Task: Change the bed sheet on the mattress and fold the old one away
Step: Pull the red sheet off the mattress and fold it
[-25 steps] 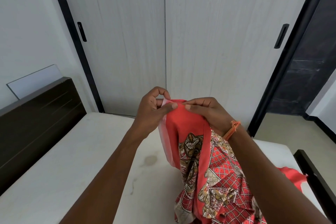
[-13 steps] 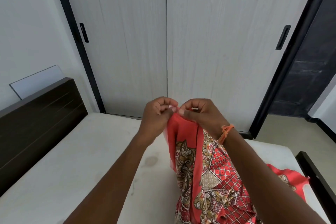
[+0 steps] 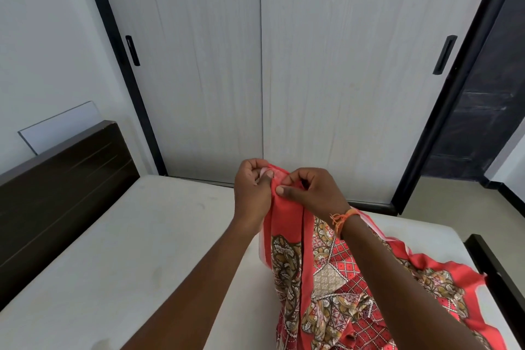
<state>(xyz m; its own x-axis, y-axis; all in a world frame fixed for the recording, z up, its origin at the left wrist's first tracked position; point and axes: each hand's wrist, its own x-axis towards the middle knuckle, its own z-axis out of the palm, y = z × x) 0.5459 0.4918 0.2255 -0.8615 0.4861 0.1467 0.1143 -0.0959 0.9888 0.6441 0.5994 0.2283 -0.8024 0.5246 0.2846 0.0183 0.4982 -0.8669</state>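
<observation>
A red patterned bed sheet hangs bunched from both my hands above the bare white mattress. My left hand and my right hand pinch its plain red top edge side by side, thumbs almost touching. An orange thread band circles my right wrist. The sheet's lower part drapes down to the mattress and spreads toward the right edge of the bed. My right forearm hides part of the cloth.
A dark wooden headboard stands at the left. Pale sliding wardrobe doors with black handles fill the wall beyond the bed. A dark footboard edge shows at the right, with beige floor and a dark doorway beyond.
My hands have drawn together on the sheet's top edge, the right fingers curling from flat to a pinch. The cloth has spread further to the right on the mattress.
</observation>
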